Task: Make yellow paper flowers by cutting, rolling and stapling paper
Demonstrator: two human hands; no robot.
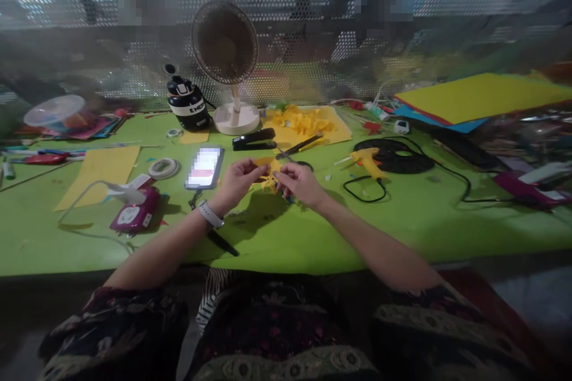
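Observation:
A piece of yellow paper [267, 163] with a cut, frilled lower edge is held up over the middle of the table. My left hand [239, 183] pinches its left side between thumb and fingers. On the other side my right hand [300, 183] is closed with its fingertips at the paper's right edge. Something small and blue shows under the right hand, too hidden to name. Just behind that hand lies what looks like a pair of scissors [286, 156], partly covered. A black stapler [254, 140] and a black-and-yellow cutter knife [306, 146] lie beyond the paper.
Yellow paper pieces [304, 120] are heaped at the back. Left stand a fan [236, 118], a black bottle [190, 110], a lit phone [204, 168], tape [163, 168] and a purple power strip [135, 212]. A corded yellow glue gun [369, 161] lies right, near coloured sheets [482, 97].

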